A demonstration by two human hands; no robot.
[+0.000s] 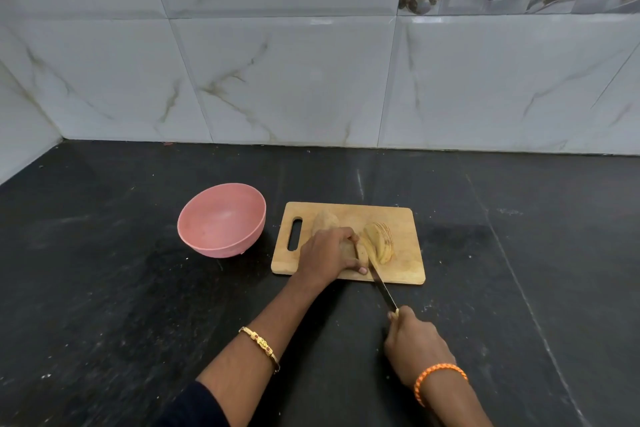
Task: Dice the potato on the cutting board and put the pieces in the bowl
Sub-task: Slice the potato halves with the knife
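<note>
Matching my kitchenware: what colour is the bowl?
Pink, seen in the head view: the bowl.

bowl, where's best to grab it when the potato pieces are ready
Probably the bowl rim on its right side, nearest the cutting board, thumb inside and fingers outside. It sits upright and empty, tapering to a small base, so the wide rim gives the surest grip.

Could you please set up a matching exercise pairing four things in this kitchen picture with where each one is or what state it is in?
Things:
1. pink bowl
2. knife
3. potato slices
4. left hand

Places or states:
A. fanned out on the wooden cutting board, right of the blade
B. gripped by the right hand
C. empty, on the black counter left of the board
D. holding down the uncut potato piece

Pairs: 1-C, 2-B, 3-A, 4-D
</note>
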